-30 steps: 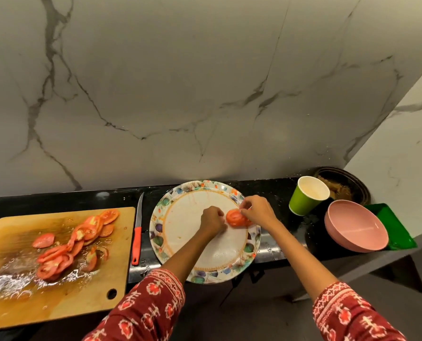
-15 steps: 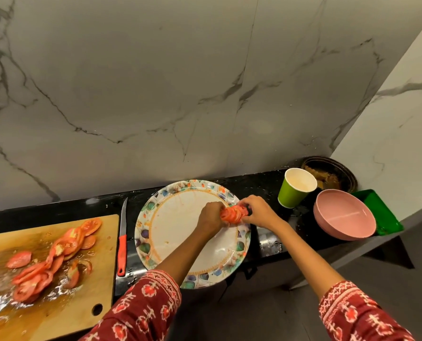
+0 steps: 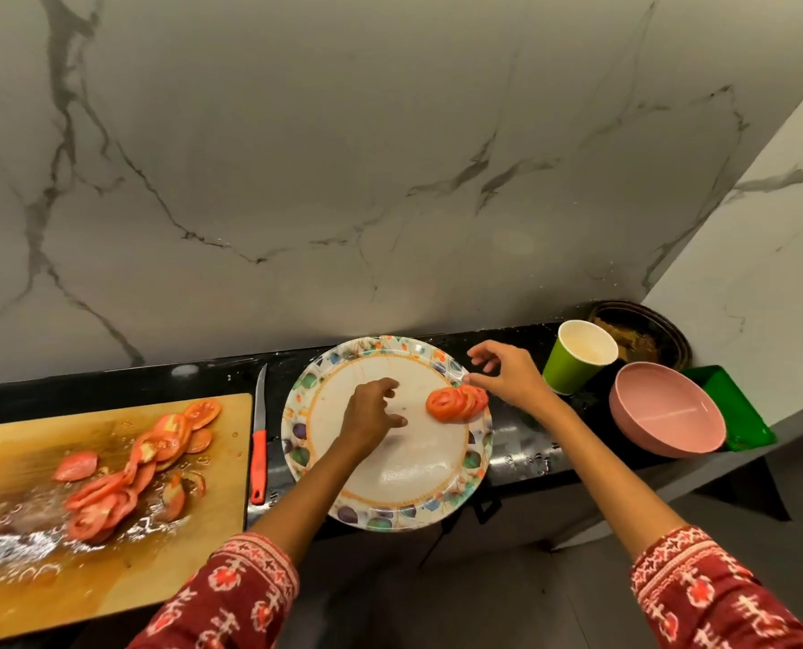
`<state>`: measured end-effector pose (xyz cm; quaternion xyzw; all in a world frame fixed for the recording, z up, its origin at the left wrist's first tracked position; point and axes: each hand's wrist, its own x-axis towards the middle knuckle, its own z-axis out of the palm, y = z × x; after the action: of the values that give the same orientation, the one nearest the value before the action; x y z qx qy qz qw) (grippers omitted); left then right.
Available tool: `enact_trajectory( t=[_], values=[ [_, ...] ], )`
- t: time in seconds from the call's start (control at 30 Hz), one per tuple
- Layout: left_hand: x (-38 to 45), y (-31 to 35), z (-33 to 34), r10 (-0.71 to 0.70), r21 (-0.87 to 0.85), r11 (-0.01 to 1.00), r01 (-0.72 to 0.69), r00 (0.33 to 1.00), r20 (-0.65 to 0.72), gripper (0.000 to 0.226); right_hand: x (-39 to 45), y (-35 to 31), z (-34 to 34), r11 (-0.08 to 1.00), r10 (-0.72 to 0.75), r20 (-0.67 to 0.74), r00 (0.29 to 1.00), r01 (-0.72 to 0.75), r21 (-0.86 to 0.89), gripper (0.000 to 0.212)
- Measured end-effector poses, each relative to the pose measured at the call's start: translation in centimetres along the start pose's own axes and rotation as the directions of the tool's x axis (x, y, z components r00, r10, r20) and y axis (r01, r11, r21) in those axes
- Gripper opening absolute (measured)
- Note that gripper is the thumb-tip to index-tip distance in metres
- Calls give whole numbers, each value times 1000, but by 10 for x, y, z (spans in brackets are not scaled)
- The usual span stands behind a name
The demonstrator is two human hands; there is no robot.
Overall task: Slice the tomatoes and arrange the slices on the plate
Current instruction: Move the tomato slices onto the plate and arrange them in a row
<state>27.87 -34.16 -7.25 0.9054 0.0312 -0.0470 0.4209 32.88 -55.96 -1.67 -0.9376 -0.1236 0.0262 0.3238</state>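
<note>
Item: tomato slicing and plating, part done

Plate (image 3: 392, 501): round, flowered rim, at the near edge of the black counter (image 3: 521, 456). A short fan of overlapped tomato slices (image 3: 456, 403) lies at its right side, by the rim; the rest of the plate is bare.

Cutting board (image 3: 39, 569): wooden, wet, to the left of the plate. The remaining slices (image 3: 128, 466) lie on it in a loose heap, none whole as far as shows. Judged: cutting looks finished, arranging barely begun, most slices left to carry over.

Knife (image 3: 259, 442): red handle, lying between board and plate, untouched.

Left hand (image 3: 371, 414): over the plate's middle, fingers loosely spread, holding nothing, just left of the fan.

Right hand (image 3: 507, 374): over the plate's far right rim, fingers open and curled, holding nothing, just beyond the fan.

Also present, right of the plate: green cup (image 3: 577, 356), pink bowl (image 3: 666, 414), green tray (image 3: 741, 414).

Brands, labels, writing: none readable on any item
</note>
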Motion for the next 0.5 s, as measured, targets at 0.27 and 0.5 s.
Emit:
enact_trajectory(
  t=[0.27,0.5],
  values=[
    [-49,-63,-90,-56,44,997,65,980,-189,44,4,-85,86,983,-174,49,984,171,61,27],
    [-115,-149,-188,-150,58,980,189,904,-401,36,14,-200,166,935,-328,129,936,302,187,21]
  ],
)
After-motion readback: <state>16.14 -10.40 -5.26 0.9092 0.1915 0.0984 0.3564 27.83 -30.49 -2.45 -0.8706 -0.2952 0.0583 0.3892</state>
